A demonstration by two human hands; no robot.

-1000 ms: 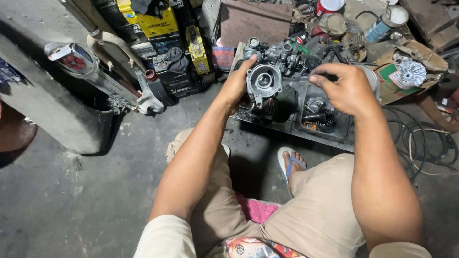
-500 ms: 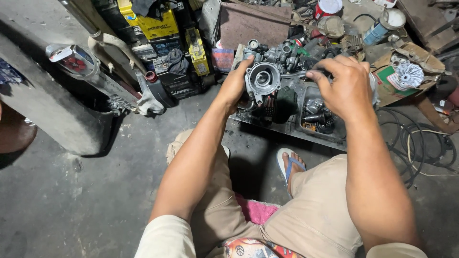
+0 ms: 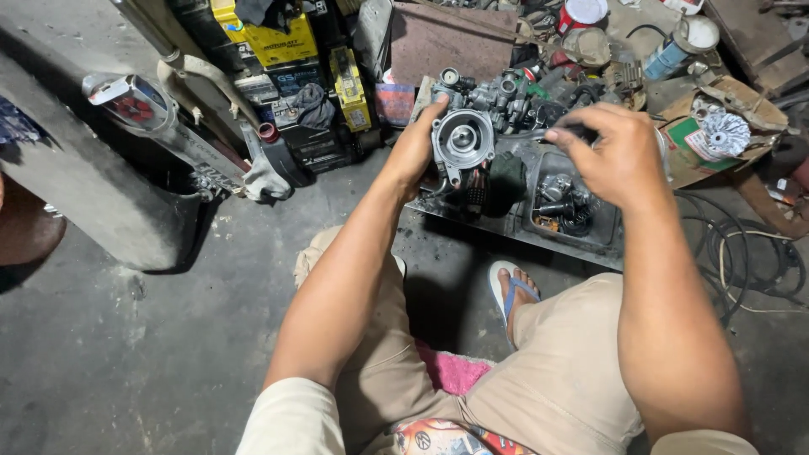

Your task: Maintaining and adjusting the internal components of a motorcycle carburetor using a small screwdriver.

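My left hand (image 3: 415, 145) grips the side of a grey metal engine part (image 3: 462, 140) with a round recess facing me, holding it upright over a metal tray (image 3: 522, 238). My right hand (image 3: 618, 158) is closed around a thin dark tool (image 3: 539, 132) whose tip points left toward the part's upper right edge. A dark green cloth (image 3: 506, 179) lies just under the part. Whether the tool tip touches the part is unclear.
The tray holds several small greasy parts (image 3: 563, 202). Behind it lie more engine pieces (image 3: 506, 93), batteries (image 3: 274, 42), a spray can (image 3: 674, 50) and a silver fan-shaped part (image 3: 725, 132). Black cables (image 3: 750, 253) coil at right. A motorcycle exhaust (image 3: 160, 118) lies at left.
My right hand has lifted slightly and shifted right, now pointing the dark tool at the part. My left hand keeps holding the part in place.
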